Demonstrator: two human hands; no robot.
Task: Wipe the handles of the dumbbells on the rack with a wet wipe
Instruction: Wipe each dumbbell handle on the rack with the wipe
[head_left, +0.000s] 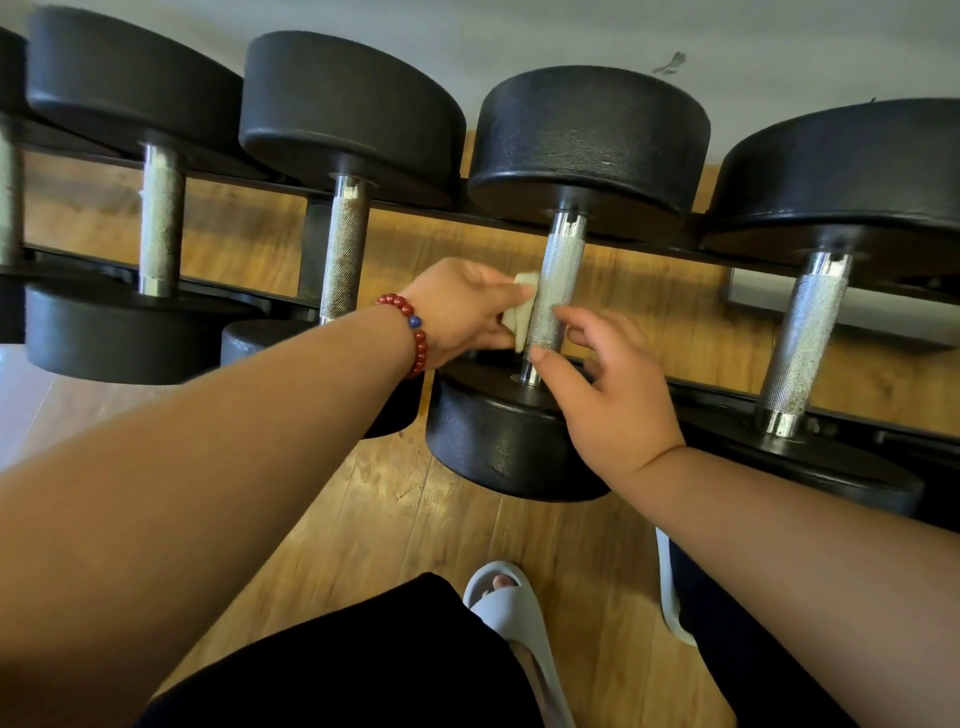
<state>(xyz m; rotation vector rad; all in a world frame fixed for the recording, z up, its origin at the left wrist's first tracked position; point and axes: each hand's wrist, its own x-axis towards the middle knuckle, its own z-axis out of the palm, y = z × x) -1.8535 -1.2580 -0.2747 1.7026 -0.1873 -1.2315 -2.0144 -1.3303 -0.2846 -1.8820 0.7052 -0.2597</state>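
Nearby, a row of black dumbbells lay across the rack (717, 400), set against a pale wall (779, 52) above a wooden floor (415, 509). The neighbour on the left (345, 249) and the neighbour on the right (808, 332) sat just beside the one being cleaned, their round ends crowding in on both sides. Below, a grey slipper (511, 597) showed on the floor next to dark clothing (363, 649).

The left hand (457, 306), with a red bead bracelet (415, 332) at the wrist, pinched a folded white wipe (524, 312) and pressed it to the left side of the middle dumbbell's handle (558, 280), about halfway down. The right hand (618, 395) was loose and spread over the near black end, holding nothing. Its thumb tip sat at the bottom of the handle; whether it touched the metal I could not tell.

That handle was silver with a rough cross-hatched grip and shiny smooth collars at each end. Small dark specks showed near its lower part.
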